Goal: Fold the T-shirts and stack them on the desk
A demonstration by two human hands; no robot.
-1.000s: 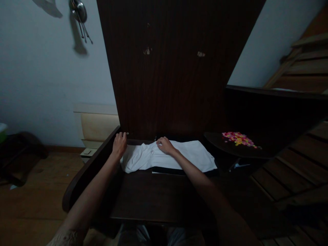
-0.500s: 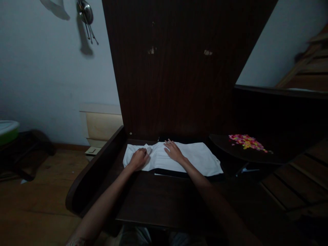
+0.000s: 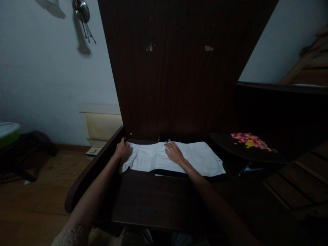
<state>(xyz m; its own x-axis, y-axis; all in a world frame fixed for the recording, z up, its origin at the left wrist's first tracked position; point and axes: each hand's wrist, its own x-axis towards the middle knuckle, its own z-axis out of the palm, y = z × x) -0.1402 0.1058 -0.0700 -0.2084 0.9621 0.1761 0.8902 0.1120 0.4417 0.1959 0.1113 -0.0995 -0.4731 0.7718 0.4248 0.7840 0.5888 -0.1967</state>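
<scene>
A white cloth (image 3: 197, 157), perhaps a folded garment, lies stretched across the dark wooden desk (image 3: 151, 201). Under its right part a flat black item (image 3: 176, 173) shows along the front edge. My left hand (image 3: 122, 149) is closed on the cloth's far left end, beside the desk's raised side board. Creases run through the cloth near that hand. My right hand (image 3: 174, 152) rests flat on the middle of the cloth, fingers spread.
A dark upright panel (image 3: 169, 78) stands behind the desk. To the right, a rounded shelf (image 3: 222, 143) bears a heap of pink, red and yellow pieces (image 3: 249, 140). At the left, a green-and-white tub (image 3: 9, 134) sits on a dark stand.
My left hand has moved left and away from me, from the cloth's crumpled inner part to its left end, which is now drawn out. My right hand has stayed in place.
</scene>
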